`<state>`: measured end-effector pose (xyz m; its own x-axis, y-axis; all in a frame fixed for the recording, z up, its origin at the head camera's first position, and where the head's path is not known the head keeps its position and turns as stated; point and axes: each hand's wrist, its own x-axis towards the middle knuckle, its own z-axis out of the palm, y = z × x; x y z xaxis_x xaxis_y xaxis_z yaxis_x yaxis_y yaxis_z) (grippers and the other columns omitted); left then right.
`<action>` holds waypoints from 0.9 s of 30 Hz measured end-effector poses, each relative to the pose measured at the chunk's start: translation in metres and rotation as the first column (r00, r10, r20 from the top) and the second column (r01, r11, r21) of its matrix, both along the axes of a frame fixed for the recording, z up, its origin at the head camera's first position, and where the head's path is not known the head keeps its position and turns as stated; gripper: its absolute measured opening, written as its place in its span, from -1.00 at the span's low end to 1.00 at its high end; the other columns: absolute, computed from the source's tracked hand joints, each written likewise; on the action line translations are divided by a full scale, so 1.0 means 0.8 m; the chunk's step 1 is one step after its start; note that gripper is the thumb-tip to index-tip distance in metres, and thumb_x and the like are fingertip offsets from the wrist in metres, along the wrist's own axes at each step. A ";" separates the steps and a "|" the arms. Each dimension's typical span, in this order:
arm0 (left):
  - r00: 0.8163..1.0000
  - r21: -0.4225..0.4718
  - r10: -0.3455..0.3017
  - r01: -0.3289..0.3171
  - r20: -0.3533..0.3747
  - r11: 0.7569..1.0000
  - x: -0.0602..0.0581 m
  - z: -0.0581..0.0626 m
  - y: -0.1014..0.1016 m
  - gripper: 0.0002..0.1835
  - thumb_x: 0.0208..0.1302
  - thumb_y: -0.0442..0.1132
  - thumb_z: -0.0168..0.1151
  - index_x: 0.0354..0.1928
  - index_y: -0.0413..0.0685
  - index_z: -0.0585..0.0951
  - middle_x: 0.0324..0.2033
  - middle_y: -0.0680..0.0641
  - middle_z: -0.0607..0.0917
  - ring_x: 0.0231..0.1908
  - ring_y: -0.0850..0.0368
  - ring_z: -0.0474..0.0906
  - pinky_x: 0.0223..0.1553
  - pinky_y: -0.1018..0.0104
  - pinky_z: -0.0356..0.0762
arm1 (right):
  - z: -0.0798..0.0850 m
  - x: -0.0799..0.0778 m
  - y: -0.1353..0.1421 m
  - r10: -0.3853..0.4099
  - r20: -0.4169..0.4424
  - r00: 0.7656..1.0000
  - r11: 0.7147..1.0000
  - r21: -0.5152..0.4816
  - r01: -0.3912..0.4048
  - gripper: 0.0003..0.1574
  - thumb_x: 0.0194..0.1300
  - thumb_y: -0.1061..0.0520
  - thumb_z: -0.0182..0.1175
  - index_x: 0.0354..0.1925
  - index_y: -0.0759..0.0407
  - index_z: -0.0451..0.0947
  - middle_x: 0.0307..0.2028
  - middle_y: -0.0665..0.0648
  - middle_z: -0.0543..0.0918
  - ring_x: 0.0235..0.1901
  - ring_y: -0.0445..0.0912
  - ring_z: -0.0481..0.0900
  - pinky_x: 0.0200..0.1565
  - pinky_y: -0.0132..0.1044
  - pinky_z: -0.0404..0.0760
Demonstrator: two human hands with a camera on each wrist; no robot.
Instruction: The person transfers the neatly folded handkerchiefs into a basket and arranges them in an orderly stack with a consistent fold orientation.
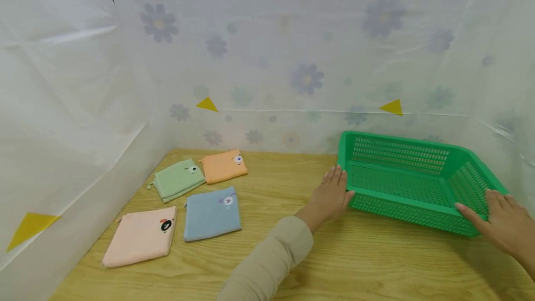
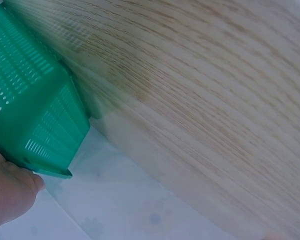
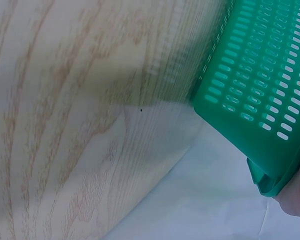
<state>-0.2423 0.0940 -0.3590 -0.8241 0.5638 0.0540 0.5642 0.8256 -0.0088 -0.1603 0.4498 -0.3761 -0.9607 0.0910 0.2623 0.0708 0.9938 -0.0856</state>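
Observation:
A green plastic basket (image 1: 414,208) with slotted walls sits on the wooden table at the right. At its left end, my left hand (image 1: 332,194) rests against the side with fingers straight and thumb by the near corner. My right hand (image 1: 505,222) lies at the near right corner, its fingers extended and its thumb across the front rim. In the left wrist view, part of the left hand (image 2: 12,192) touches the basket's rim (image 2: 50,172). The right wrist view has the basket's slotted wall (image 3: 260,95), with only a sliver of the right hand (image 3: 296,197) visible.
At the left of the table (image 1: 267,268) lie four folded cloths: green (image 1: 177,181), orange (image 1: 223,167), blue (image 1: 212,215) and pink (image 1: 140,240). White flower-patterned sheeting (image 1: 267,59) rises behind the table and along the sides.

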 end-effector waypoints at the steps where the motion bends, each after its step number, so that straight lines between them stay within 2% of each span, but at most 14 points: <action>1: 1.000 -0.003 0.001 -0.001 0.001 1.000 0.000 0.000 -0.001 -0.35 0.46 0.12 -0.56 0.46 -0.05 -0.14 0.47 -0.05 -0.16 0.46 0.13 -0.27 0.42 0.37 -0.19 | 0.000 0.000 -0.001 -0.002 -0.003 1.000 1.000 0.005 0.002 0.20 0.37 -0.35 -0.22 0.25 0.78 -0.24 0.12 0.81 0.03 0.12 0.63 -0.08 0.10 0.45 -0.04; 5: 1.000 -0.005 0.000 0.000 0.007 1.000 0.000 0.001 -0.004 -0.35 0.46 0.12 -0.56 0.46 -0.05 -0.14 0.47 -0.05 -0.16 0.46 0.13 -0.27 0.42 0.37 -0.19 | 0.000 -0.001 -0.005 -0.001 -0.022 1.000 1.000 0.006 0.001 0.20 0.35 -0.35 -0.19 0.24 0.78 -0.19 0.09 0.79 0.08 0.07 0.61 0.00 0.04 0.45 0.03; 15: 1.000 0.002 0.006 -0.006 -0.007 1.000 0.000 -0.001 -0.010 -0.35 0.46 0.12 -0.56 0.46 -0.06 -0.13 0.47 -0.05 -0.14 0.46 0.13 -0.25 0.42 0.37 -0.17 | 0.004 -0.003 -0.014 0.030 -0.032 0.999 1.000 0.002 -0.030 0.16 0.37 -0.32 -0.18 0.21 0.81 -0.12 0.07 0.81 0.10 0.08 0.61 0.01 0.17 0.40 -0.07; 27: 1.000 -0.012 -0.004 0.004 -0.031 1.000 0.003 0.001 -0.017 -0.36 0.48 0.09 -0.52 0.45 -0.09 -0.09 0.46 -0.08 -0.09 0.46 0.10 -0.19 0.43 0.37 -0.13 | 0.007 0.000 -0.023 0.041 -0.027 0.999 0.999 -0.007 -0.041 0.14 0.38 -0.30 -0.18 0.22 0.80 -0.12 0.07 0.81 0.10 0.08 0.60 0.01 0.12 0.42 -0.03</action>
